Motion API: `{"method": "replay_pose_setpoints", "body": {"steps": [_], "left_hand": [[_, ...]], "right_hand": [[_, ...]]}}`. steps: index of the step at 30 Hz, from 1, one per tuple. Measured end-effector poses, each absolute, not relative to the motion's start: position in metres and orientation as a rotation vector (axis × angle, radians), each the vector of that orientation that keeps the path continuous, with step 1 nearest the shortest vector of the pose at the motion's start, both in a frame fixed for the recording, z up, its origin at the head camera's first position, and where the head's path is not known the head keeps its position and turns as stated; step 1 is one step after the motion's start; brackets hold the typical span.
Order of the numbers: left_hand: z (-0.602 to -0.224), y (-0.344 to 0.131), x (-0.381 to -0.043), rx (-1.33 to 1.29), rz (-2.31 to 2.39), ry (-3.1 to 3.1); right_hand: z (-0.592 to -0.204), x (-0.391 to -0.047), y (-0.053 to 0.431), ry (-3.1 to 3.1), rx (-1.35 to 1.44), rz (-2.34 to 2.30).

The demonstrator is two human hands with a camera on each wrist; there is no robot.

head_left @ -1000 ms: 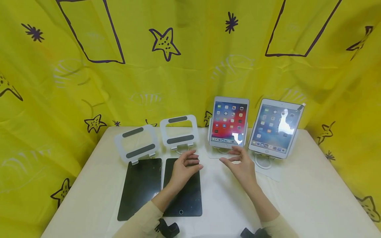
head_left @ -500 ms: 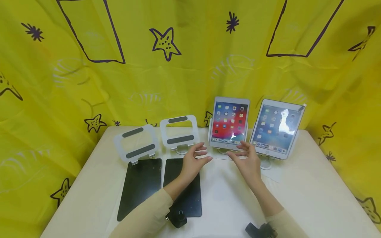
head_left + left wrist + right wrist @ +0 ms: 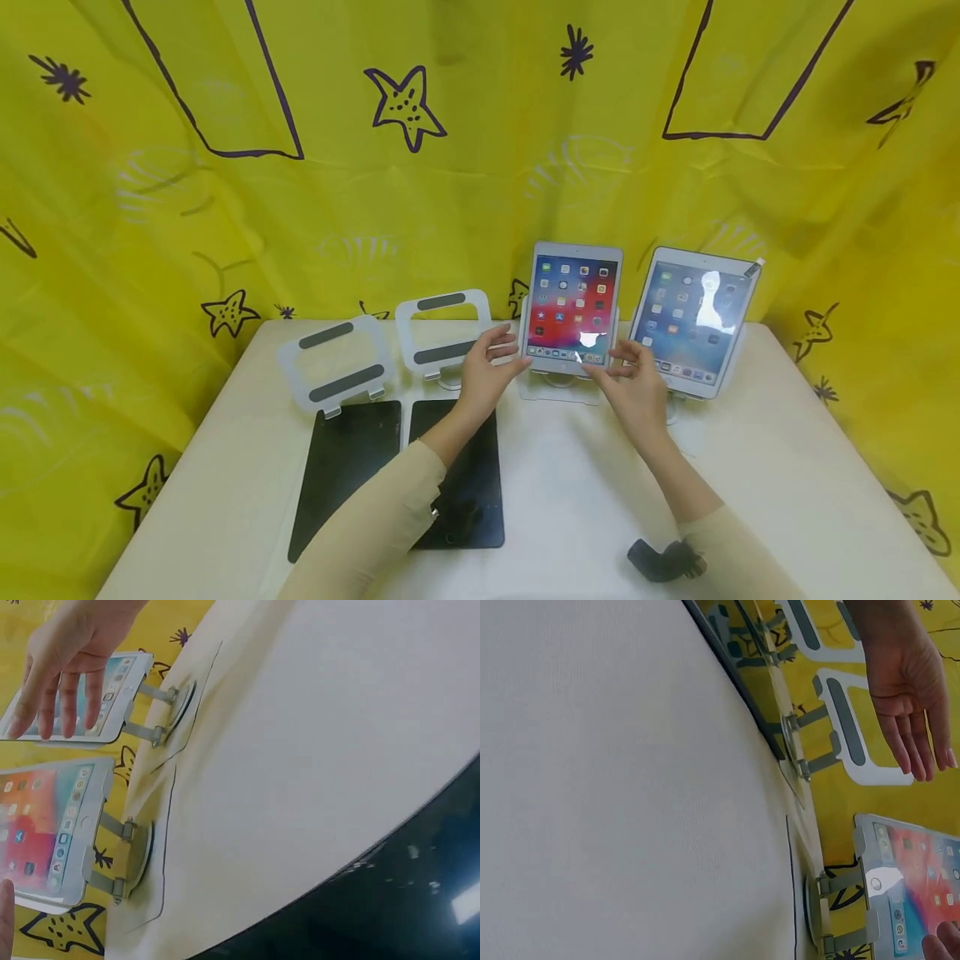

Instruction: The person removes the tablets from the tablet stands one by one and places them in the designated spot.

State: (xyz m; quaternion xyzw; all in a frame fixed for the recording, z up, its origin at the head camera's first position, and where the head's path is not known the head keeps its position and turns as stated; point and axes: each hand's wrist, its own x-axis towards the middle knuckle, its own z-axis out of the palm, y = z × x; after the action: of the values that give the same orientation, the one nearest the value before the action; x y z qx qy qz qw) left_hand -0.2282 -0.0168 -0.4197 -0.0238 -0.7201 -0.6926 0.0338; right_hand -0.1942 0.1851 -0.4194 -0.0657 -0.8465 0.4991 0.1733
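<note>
A white tablet with a lit red-and-blue home screen (image 3: 573,304) leans on a stand in the head view. My left hand (image 3: 486,379) is at its lower left edge, fingers apart from thumb. At its lower right corner is my right hand (image 3: 637,396), thumb overlapping the bottom border. The right wrist view shows a gap between the left hand (image 3: 911,697) and this tablet (image 3: 915,877). In the left wrist view, the right hand (image 3: 71,667) is likewise apart from the tablet (image 3: 37,825), its fingers in front of the second white tablet (image 3: 112,705).
Another white tablet (image 3: 693,321) stands tilted on its stand at the right. Two bare white tablet stands (image 3: 300,375) (image 3: 405,333) are at the left. Before them lie a dark tablet (image 3: 345,467) and a second dark tablet (image 3: 476,483), partly under my left sleeve. A yellow curtain (image 3: 480,192) hangs behind.
Both hands have moved forward and up, from above the table to either side of the red-and-blue tablet. The tablets and stands keep their places; the head view has shifted slightly.
</note>
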Motion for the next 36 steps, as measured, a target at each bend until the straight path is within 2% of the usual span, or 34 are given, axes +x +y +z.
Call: {"method": "replay_pose_setpoints", "body": {"steps": [18, 36], "left_hand": [[-0.414, -0.003, -0.267, -0.085, -2.008, -2.300], [-0.412, 0.009, -0.274, 0.035, -2.017, -2.385]], "right_hand": [[-0.411, -0.217, 0.199, -2.481, -0.160, 1.381], [-0.410, -0.234, 0.197, -2.572, -0.173, 1.303]]}}
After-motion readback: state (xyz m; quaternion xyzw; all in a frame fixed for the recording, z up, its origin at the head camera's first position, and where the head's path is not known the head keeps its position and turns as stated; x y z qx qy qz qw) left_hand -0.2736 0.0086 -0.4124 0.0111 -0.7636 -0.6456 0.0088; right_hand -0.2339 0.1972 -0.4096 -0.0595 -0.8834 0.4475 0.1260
